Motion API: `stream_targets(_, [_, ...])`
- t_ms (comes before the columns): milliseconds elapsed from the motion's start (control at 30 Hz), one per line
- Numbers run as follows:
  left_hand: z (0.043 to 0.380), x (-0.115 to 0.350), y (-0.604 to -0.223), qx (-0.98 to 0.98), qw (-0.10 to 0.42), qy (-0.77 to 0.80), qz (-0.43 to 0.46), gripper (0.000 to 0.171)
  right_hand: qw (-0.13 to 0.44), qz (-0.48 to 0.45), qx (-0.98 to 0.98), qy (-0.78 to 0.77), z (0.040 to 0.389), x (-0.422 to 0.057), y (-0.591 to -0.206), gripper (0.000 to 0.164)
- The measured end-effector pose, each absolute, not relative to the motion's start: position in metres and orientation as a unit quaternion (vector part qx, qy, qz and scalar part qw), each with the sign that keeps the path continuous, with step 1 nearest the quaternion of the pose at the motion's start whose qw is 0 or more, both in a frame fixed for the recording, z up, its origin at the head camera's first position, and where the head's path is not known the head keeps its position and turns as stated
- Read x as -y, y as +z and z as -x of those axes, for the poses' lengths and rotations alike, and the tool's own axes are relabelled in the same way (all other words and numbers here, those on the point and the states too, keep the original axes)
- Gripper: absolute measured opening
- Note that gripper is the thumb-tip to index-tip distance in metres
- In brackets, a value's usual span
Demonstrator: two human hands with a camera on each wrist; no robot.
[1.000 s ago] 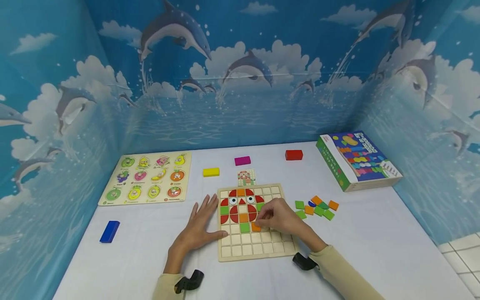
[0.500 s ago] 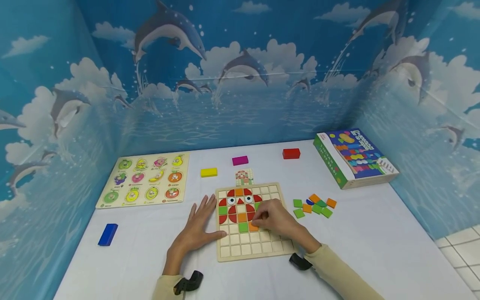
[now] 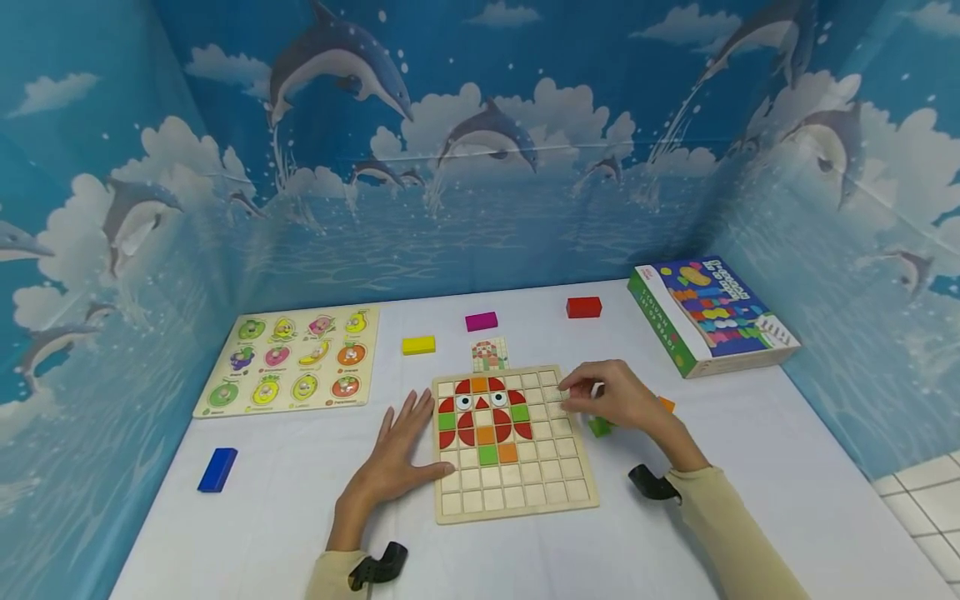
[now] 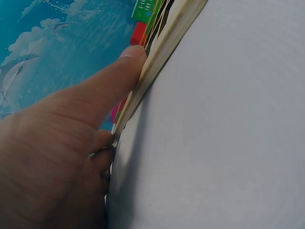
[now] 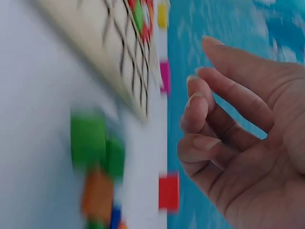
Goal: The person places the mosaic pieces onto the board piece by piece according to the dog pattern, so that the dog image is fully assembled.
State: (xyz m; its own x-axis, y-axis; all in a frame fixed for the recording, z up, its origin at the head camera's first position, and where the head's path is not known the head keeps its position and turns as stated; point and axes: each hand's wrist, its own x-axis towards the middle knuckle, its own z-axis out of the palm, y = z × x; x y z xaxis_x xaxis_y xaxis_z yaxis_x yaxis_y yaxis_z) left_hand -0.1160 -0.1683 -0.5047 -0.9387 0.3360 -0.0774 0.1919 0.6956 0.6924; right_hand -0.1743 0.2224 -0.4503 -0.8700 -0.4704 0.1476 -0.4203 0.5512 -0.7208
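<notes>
A wooden grid board (image 3: 555, 471) lies on the white table, bearing an owl-like pattern of red, green and orange tiles. In its lower middle a green tile (image 3: 488, 455) sits beside an orange tile (image 3: 507, 452). My left hand (image 3: 401, 450) lies along the board's left edge, fingers stretched out, the thumb (image 4: 126, 64) resting on the rim. Beyond the board's right edge my right hand (image 3: 618, 396) hangs in the air with loosely bent fingers (image 5: 233, 90) and holds nothing. Beneath it are loose tiles (image 5: 88, 140), partly hidden by the hand in the head view.
A small picture card (image 3: 490, 354) lies behind the board. Yellow (image 3: 418, 345), magenta (image 3: 482, 321), red (image 3: 583, 307) and blue (image 3: 217, 470) blocks are spread about. A fruit puzzle board (image 3: 288, 358) lies back left, a game box (image 3: 712, 317) back right.
My right hand has let go of the orange tile on the board and moved right, over the loose tiles. The left hand stays where it was.
</notes>
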Motion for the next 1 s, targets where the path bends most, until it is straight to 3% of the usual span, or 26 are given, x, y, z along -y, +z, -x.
stream_targets(367, [0.117, 0.169, -0.506, -0.917, 0.109, 0.358, -0.140, 0.113, 0.014, 0.084, -0.931, -0.354, 0.176, -0.298, -0.476, 0.026])
stream_targets(567, [0.118, 0.170, -0.507, -0.916, 0.108, 0.361, -0.140, 0.114, 0.009, 0.065, -0.943, -0.326, 0.176, -0.307, -0.482, 0.025])
stream_targets(1000, [0.119, 0.170, -0.508, -0.916, 0.106, 0.361, -0.140, 0.113, 0.068, 0.045, -0.948, -0.307, 0.179, -0.304, -0.470, 0.021])
